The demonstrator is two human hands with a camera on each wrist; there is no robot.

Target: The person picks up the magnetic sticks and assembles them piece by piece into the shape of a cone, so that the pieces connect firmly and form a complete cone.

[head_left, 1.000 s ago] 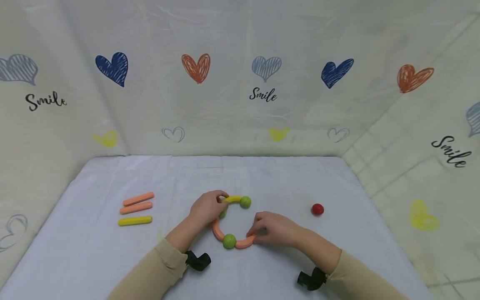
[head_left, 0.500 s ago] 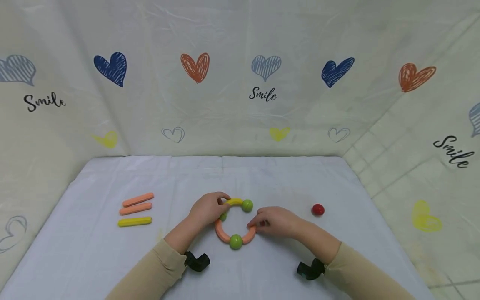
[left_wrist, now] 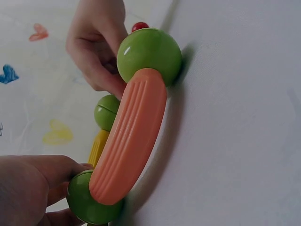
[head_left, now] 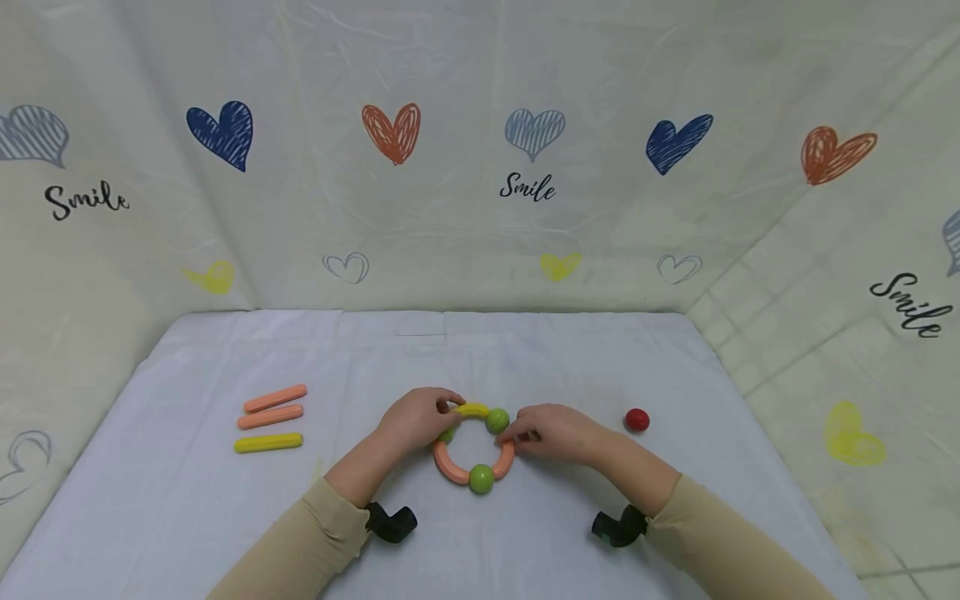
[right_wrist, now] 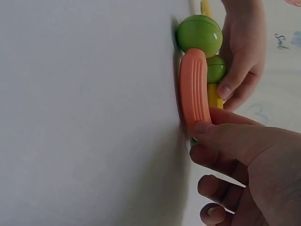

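Orange, yellow and green pieces make a ring (head_left: 446, 462) on the white cloth (head_left: 540, 533), between two hands.
Left hand (head_left: 417, 421) pinches the yellow curve (head_left: 474, 410) at the ring's far side, just beside the left green ball (head_left: 447, 434); right hand (head_left: 555, 433) pinches the upper end of the right orange curve (head_left: 504, 461) between thumb and fingers. Near that grip sits the right green ball (head_left: 497, 421), joined to the yellow curve; the fingers hide whether the orange end touches it. At the near side the front green ball (head_left: 482, 478) links both orange curves. Well to the left lie two orange sticks (head_left: 271, 417) and a yellow stick (head_left: 268, 442), side by side; a red ball (head_left: 637, 419) rests to the right, beyond the right hand.
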